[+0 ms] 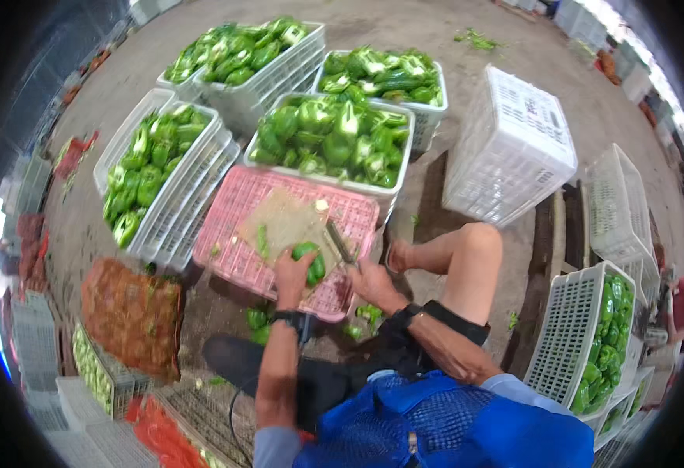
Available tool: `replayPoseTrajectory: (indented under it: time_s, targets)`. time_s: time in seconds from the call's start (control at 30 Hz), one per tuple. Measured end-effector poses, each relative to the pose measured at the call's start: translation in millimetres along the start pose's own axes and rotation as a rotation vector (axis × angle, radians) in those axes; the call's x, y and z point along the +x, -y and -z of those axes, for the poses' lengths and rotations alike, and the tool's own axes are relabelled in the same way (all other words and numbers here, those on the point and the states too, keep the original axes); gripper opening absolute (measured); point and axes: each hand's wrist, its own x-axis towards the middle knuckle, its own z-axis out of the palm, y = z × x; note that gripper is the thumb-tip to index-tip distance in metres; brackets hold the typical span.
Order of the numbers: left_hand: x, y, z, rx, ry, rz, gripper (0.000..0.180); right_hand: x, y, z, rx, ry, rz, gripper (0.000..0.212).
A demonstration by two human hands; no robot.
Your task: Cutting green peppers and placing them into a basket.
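My left hand [290,274] is closed around a green pepper [316,271] over the near part of an upturned pink crate [229,214]. A thin tan board [279,217] lies on the crate. My right hand [374,284] grips a knife [338,241], its blade pointing away from me and just right of the pepper. A strip of green pepper [262,241] and a small pale piece [321,205] rest on the board. The fingertips of my left hand are partly hidden behind the pepper.
Beyond the pink crate stand white crates of cut peppers [334,144], with another pepper-filled crate [151,156] at left. An upturned white crate [509,148] is at right, near a tilted crate of whole peppers [611,335]. An orange mesh sack [131,316] sits at left. Pepper scraps [369,314] litter the floor.
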Motion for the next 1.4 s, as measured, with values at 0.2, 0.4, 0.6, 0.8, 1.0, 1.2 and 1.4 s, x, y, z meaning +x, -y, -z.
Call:
replayPoseTrajectory:
  time_s: [0.2,0.4,0.6,0.8,1.0,1.2,1.4]
  targets:
    - [-20,27,-5,0.097,-0.263,-0.129,0.059,-21,13,19,0.069,0.037,0.074,0.040]
    - [-23,36,12,0.093,-0.185,-0.062,0.053,-35,39,17,0.114,0.106,0.129,0.031]
    - [-25,41,10,0.067,-0.205,-0.143,0.050,-40,44,12,0.085,0.171,0.109,0.034]
    - [-28,34,13,0.158,-0.244,-0.186,0.043,-32,47,9,0.033,0.181,0.329,0.031]
    - [-26,38,19,0.090,-0.216,-0.275,0.031,-13,54,-10,0.084,0.201,0.168,0.038]
    - [-27,38,18,0.109,-0.203,-0.263,0.029,1,45,-59,-0.090,0.204,0.231,0.040]
    - [-24,42,32,-0.238,-0.163,0.053,0.034,-5,30,-69,-0.314,0.303,0.400,0.038]
